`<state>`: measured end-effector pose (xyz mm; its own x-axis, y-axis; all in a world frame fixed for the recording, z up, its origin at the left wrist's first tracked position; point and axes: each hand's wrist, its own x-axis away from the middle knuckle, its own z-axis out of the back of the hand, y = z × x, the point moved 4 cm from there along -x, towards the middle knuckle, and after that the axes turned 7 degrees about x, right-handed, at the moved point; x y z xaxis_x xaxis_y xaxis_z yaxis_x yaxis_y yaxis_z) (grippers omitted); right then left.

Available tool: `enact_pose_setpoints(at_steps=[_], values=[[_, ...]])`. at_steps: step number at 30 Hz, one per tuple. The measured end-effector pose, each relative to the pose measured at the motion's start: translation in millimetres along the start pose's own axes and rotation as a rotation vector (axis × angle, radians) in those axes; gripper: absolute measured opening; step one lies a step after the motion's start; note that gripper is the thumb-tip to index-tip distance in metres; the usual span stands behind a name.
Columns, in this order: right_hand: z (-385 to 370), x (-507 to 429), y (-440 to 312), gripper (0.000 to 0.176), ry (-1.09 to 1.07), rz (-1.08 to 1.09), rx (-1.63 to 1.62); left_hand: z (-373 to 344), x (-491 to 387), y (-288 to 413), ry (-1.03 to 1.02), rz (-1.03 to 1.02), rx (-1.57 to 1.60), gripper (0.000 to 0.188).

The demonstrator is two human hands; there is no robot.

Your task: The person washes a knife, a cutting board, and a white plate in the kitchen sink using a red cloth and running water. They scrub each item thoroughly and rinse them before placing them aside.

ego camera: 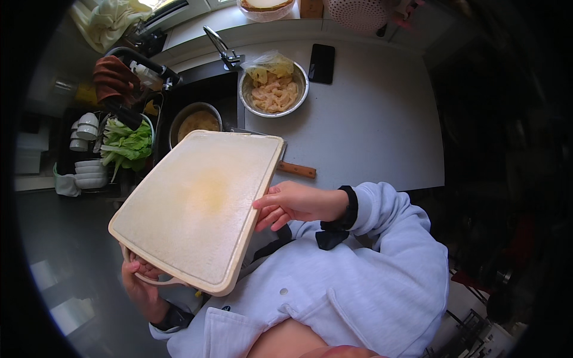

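A beige cutting board (pixel 197 201) with a rimmed groove is held up at a tilt over the edge of the worktop. My left hand (pixel 143 282) grips the handle at its lower left end. My right hand (pixel 295 206) holds its right edge, thumb on the face and fingers underneath. Just beyond the board lies a knife with a wooden handle (pixel 297 169), its blade mostly hidden. A metal bowl (pixel 280 114) of raw, pale meat strips (pixel 274 94) stands farther back, with a clear plastic bag (pixel 268 65) over its rear rim.
At the left are a dark sink (pixel 230 100) with a faucet (pixel 221 47) and a pot (pixel 215 109) of cloudy liquid. A dish rack holds leafy greens (pixel 130 143), white bowls (pixel 90 174) and cups (pixel 87 125). A black phone (pixel 322 64) lies on the grey worktop (pixel 380 121).
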<state>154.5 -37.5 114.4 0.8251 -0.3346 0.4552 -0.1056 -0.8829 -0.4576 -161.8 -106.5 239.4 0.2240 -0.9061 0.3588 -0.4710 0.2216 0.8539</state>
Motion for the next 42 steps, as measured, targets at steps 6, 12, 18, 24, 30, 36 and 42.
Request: enact_pose_setpoints(at_steps=[6, 12, 18, 24, 30, 36, 42], values=[[24, 116, 18, 0.04, 0.198, -0.006, -0.089, -96, -15, -35, -0.077, 0.347, -0.058, 0.041], [74, 196, 67, 0.034, 0.522, 0.277, -0.261, -196, -48, -107, -0.357, 0.609, -0.155, 0.02], [181, 239, 113, 0.023, 0.928, 0.57, -0.314, -296, -92, -229, -0.808, 0.586, -0.237, 0.021], [263, 259, 140, 0.037, 1.54, 0.446, 0.144, -339, -152, -375, -0.772, 0.576, -0.282, 0.032], [262, 230, 126, 0.041, 1.688, 0.557, 0.308, -323, -194, -450, -0.57, 0.486, -0.431, 0.044], [211, 169, 72, 0.033, 1.531, 0.608, 0.538, -292, -198, -377, -0.753, 0.637, -0.143, 0.057], [155, 37, 32, 0.032, 1.241, 0.454, 1.152, -155, -237, -238, -0.686, 0.503, -0.039, 0.039]])
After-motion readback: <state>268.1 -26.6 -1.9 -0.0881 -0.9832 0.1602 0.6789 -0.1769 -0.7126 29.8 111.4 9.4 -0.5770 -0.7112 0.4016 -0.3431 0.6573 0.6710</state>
